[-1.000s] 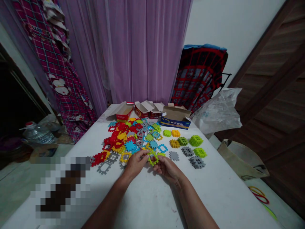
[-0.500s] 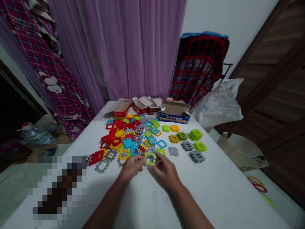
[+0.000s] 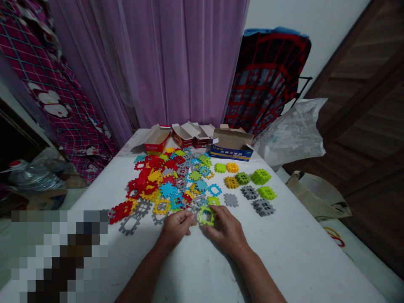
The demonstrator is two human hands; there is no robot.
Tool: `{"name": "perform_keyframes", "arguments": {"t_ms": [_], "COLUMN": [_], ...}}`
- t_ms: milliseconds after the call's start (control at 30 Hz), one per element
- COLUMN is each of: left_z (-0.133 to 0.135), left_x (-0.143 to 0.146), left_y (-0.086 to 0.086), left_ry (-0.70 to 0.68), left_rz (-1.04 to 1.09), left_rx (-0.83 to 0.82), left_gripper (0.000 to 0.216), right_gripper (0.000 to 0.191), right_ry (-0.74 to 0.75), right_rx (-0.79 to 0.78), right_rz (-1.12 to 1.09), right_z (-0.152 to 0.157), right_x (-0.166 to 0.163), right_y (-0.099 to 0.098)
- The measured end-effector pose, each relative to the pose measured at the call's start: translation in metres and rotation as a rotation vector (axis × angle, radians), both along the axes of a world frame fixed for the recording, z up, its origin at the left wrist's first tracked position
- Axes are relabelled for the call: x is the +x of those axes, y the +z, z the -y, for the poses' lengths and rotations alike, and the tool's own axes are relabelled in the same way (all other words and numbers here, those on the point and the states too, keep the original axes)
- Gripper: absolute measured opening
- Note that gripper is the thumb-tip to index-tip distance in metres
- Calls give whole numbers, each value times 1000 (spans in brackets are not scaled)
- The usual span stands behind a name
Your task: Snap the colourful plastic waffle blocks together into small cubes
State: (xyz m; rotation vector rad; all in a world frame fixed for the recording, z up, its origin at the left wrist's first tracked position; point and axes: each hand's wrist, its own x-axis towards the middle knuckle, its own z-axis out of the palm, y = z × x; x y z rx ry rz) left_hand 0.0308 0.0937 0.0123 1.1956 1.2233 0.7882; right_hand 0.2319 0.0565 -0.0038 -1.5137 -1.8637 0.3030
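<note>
Both my hands rest on the white table [image 3: 284, 252] at the near edge of a heap of flat interlocking plastic tiles [image 3: 167, 181] in red, yellow, blue, green and grey. My right hand [image 3: 229, 230] pinches a lime-green square tile [image 3: 206, 216] by its right side. My left hand [image 3: 176, 226] has its fingers curled, the tips meeting the same green tile at its left side. Grey tiles lie just beyond my fingertips.
Small assembled tile stacks, green [image 3: 260, 176], yellow [image 3: 231, 182] and grey [image 3: 263, 207], stand right of the heap. Open cardboard boxes, red [image 3: 156, 141] and blue [image 3: 232, 149], line the far edge. A plastic bag [image 3: 292, 132] lies at the right. Purple curtain [image 3: 176, 63] hangs behind.
My hands have lowered the green tile towards the table and shifted slightly right. The camera has tilted, so the scene sits a little higher and closer.
</note>
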Motion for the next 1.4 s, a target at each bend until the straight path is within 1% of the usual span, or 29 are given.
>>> {"name": "perform_keyframes", "arguments": {"t_ms": [167,267,367,500,633,733,800,900,933,1000,1100,1167,1267,1400], "left_z": [-1,-2,-2,-3,-3,-3,-2,-2,-2,-2,-3,-3,-4,-4], "left_x": [-1,-1,-2,-4,-2,0,1,1,1,0,-1,-2,-3,-3], "left_y": [-2,-8,-15,-18,-14,-8,-5,-3,-3,-5,-11,-17,-23,-24], "left_ry": [64,56,45,30,62,83,85,87,85,78,63,61,60,47], "left_rz": [-11,-12,-8,-10,-15,-18,-18,-17,-18,-25,-33,-31,-29,-37], "left_rx": [40,67,76,75,66,49,41,40,42,44,59,79,97,87], "left_gripper": [56,56,56,56,56,56,57,56,56,56,55,54,54,55], "right_gripper": [49,48,50,52,54,58,52,36,35,39,42,42,42,39], "right_ry": [-279,-361,-353,-267,-193,-171,-207,-374,-431,-482,-501,-514,-521,-508], "right_rx": [-114,-195,-290,-387,-446,-468,-466,-494,-514,-543,-551,-557,-568,-546], "right_rz": [95,195,256,286,269,256,253,287,319,414,535,557,555,535], "right_z": [0,4,8,9,9,8,4,-8,-14,-26,-40,-46,-49,-48], "right_x": [40,59,67,71,74,78,78,69,63,50,34,29,30,38], "right_y": [2,5,10,16,21,26,32,44,49,56,60,59,57,55]}}
